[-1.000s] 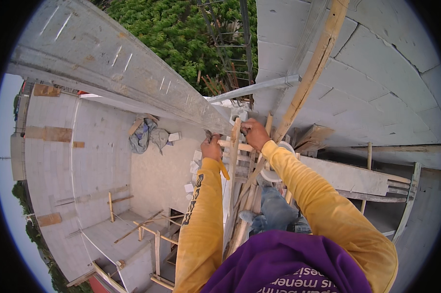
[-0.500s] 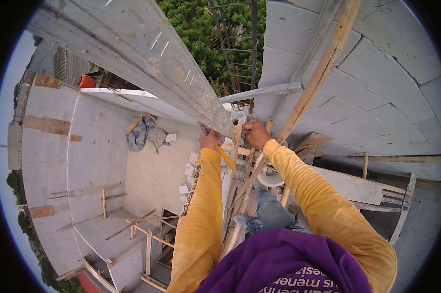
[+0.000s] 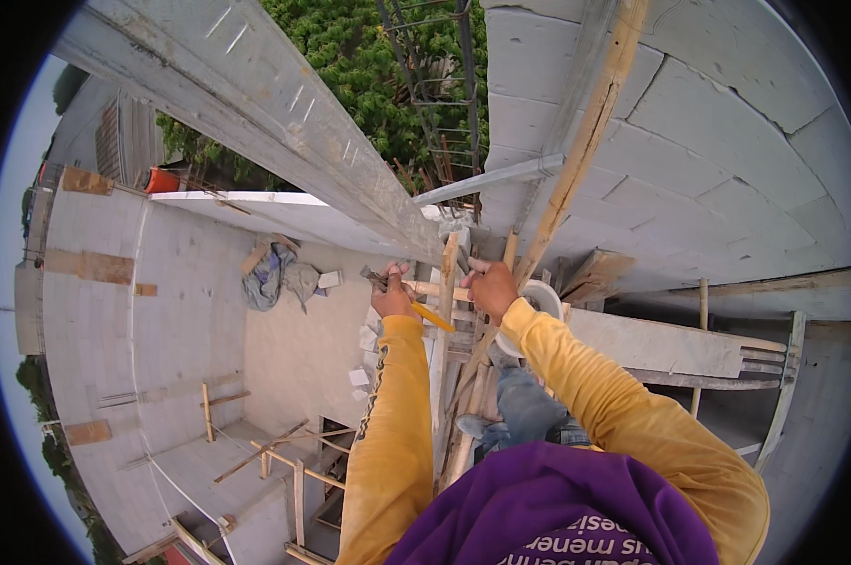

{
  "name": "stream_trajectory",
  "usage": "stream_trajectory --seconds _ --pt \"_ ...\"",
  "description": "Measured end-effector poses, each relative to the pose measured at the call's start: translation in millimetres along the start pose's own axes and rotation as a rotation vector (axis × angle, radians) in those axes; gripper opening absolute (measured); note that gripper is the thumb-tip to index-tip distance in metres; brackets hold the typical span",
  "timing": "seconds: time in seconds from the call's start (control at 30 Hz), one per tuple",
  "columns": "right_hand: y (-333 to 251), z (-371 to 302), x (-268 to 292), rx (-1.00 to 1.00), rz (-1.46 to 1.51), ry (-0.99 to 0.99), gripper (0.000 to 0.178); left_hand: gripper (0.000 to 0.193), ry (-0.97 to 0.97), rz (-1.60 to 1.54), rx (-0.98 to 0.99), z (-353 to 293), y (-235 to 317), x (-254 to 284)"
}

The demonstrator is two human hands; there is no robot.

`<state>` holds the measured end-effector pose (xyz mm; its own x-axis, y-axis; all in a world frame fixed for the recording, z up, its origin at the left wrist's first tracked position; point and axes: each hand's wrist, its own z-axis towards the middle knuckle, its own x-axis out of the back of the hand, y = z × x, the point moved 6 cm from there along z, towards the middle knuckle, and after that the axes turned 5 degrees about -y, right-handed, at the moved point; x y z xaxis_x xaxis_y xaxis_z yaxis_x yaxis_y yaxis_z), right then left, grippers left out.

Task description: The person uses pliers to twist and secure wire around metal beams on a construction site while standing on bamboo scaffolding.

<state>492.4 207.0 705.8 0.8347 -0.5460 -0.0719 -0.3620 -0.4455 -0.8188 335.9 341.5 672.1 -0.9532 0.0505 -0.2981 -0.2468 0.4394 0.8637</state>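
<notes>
My left hand is closed around a hammer; its dark metal head pokes out on the far left side and its yellow handle slants toward the right. Just right of it, an upright wooden strip stands between my two hands. Beyond that strip, my right hand has its fingers curled together; whatever they pinch is hidden. The lower end of a long grey metal beam comes down just past my hands.
A long wooden pole leans beside the pale block wall on the right. A white bucket sits by my right wrist. Planks lie below me, and a sandy floor spreads lower left. A steel rebar column rises ahead.
Both hands have come slightly nearer to me. The hammer has swung in my left hand, so its head shows farther left and its handle lies flatter. The whole view has shifted a little.
</notes>
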Motion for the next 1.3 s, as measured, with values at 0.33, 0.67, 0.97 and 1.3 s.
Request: stream_trajectory --seconds 0.33,0.67,0.97,1.3 --pt "14 46 10 0.288 -0.422 0.165 0.037 0.015 0.018 0.157 -0.053 -16 10 14" --pt "25 60 6 0.130 -0.310 0.142 0.035 0.016 0.055 0.301 -0.067 -13 13 25" --pt "42 71 -4 -0.070 -0.055 0.064 0.025 0.011 0.032 0.357 -0.123 -27 16 29" --pt "19 15 -11 -0.027 0.417 0.087 0.008 0.021 -0.311 0.796 -0.499 -83 35 -35"
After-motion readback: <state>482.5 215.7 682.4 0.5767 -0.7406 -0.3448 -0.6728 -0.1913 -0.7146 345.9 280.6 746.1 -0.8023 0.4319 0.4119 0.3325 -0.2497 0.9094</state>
